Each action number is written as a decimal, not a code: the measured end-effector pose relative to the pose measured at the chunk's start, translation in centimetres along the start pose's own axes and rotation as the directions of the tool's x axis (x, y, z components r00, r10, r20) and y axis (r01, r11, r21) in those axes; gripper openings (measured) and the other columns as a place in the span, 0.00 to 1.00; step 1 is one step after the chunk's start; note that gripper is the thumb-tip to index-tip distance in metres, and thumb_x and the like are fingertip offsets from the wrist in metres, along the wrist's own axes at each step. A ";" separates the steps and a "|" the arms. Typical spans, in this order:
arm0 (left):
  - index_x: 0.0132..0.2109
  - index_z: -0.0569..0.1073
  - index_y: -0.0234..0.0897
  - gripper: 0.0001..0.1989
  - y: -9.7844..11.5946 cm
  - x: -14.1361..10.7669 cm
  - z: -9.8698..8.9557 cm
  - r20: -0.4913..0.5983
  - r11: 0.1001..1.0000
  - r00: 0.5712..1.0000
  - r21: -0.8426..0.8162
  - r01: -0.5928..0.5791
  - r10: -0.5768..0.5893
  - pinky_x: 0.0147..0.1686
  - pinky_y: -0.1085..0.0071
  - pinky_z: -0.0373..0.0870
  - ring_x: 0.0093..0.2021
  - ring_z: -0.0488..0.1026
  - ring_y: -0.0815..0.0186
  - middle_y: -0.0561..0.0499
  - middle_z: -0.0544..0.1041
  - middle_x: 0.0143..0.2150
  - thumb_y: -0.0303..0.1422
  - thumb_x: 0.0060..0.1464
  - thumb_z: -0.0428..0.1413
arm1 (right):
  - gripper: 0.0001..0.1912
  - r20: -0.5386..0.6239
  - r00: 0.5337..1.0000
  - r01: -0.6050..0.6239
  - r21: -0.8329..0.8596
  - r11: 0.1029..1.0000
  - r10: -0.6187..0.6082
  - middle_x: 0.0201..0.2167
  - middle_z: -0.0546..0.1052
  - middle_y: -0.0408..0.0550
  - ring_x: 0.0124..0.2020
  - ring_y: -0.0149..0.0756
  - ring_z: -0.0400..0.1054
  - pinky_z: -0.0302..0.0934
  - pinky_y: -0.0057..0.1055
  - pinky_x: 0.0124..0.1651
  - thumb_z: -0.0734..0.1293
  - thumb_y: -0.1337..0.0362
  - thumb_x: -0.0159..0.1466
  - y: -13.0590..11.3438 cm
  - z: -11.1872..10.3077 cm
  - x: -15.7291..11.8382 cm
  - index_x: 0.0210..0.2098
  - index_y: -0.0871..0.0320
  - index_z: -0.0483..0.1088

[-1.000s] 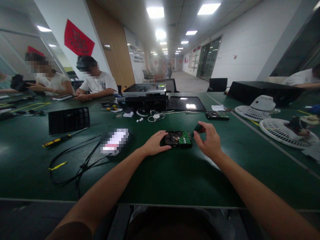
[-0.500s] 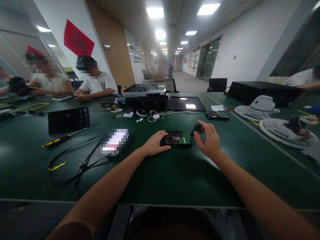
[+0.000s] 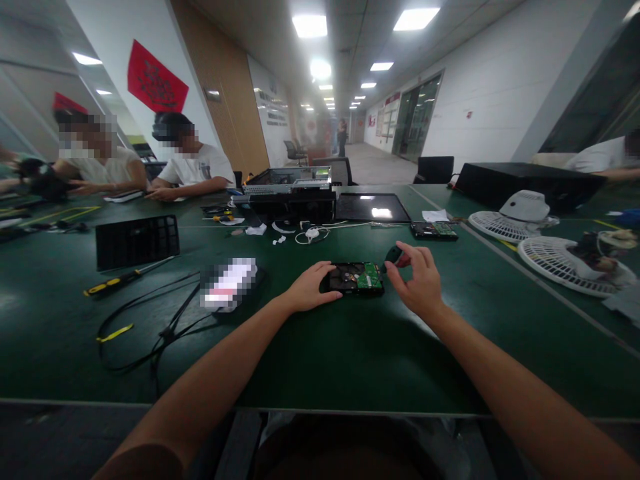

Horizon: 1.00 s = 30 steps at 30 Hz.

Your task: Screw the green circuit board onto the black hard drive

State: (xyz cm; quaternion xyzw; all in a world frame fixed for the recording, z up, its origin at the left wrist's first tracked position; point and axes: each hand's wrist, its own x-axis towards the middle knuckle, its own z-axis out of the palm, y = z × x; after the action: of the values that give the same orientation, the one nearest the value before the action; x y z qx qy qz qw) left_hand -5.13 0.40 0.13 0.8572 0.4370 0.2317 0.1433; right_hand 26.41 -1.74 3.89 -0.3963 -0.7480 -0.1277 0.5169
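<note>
A hard drive (image 3: 350, 279) lies on the green table with its green circuit board facing up. My left hand (image 3: 315, 288) is closed on the drive's left end, thumb along the near edge and fingers along the far one. At the other end, my right hand (image 3: 415, 273) pinches a small dark rounded object (image 3: 393, 255) between thumb and fingers. The lower part of that object is close to the drive's right edge; whether they touch I cannot tell. A second drive with a green board (image 3: 434, 231) rests farther back to the right.
To the left are a yellow-black screwdriver (image 3: 114, 283), a black panel (image 3: 137, 243), a blurred-out phone (image 3: 229, 285) and a black strap (image 3: 167, 333). White fan parts (image 3: 565, 267) lie right. An opened computer case (image 3: 290, 193) stands behind. Other people sit across the table.
The dark object in my right hand has tilted or turned slightly. My left hand and the hard drive have stayed in place.
</note>
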 end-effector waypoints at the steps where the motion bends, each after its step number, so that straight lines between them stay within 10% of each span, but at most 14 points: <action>1: 0.71 0.65 0.40 0.41 0.0 0.0 0.0 -0.001 1.000 1.000 -0.002 0.001 -0.001 0.71 0.48 0.62 0.72 0.64 0.46 0.38 0.65 0.73 0.55 0.59 0.64 | 0.26 -0.001 1.000 -0.002 -0.004 1.000 0.002 0.39 0.73 0.48 0.40 0.45 0.71 0.73 0.49 0.47 0.70 0.60 0.69 0.0 0.0 0.0 0.66 0.49 0.66; 10: 0.71 0.66 0.41 0.41 0.1 0.0 -0.1 -0.005 1.000 1.000 -0.015 0.015 -0.015 0.70 0.47 0.63 0.72 0.64 0.45 0.39 0.65 0.73 0.55 0.58 0.64 | 0.26 0.015 1.000 -0.025 0.058 0.998 0.024 0.53 0.73 0.55 0.42 0.44 0.76 0.76 0.50 0.48 0.68 0.61 0.70 0.0 0.1 -0.2 0.67 0.51 0.64; 30: 0.71 0.65 0.40 0.41 0.2 -0.1 -0.1 -0.006 1.000 1.000 -0.004 0.003 -0.003 0.71 0.48 0.62 0.72 0.64 0.46 0.38 0.65 0.73 0.55 0.58 0.64 | 0.25 -0.027 0.994 -0.100 0.180 0.979 0.107 0.49 0.81 0.55 0.41 0.43 0.80 0.79 0.49 0.49 0.71 0.60 0.68 0.0 0.5 -0.6 0.62 0.55 0.68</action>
State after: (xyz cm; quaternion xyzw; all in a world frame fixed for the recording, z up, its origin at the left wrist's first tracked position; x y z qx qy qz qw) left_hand -5.13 0.25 0.29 0.8556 0.4382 0.2349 0.1440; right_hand 26.14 -1.66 3.17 -0.3846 -0.7251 -0.0404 0.5699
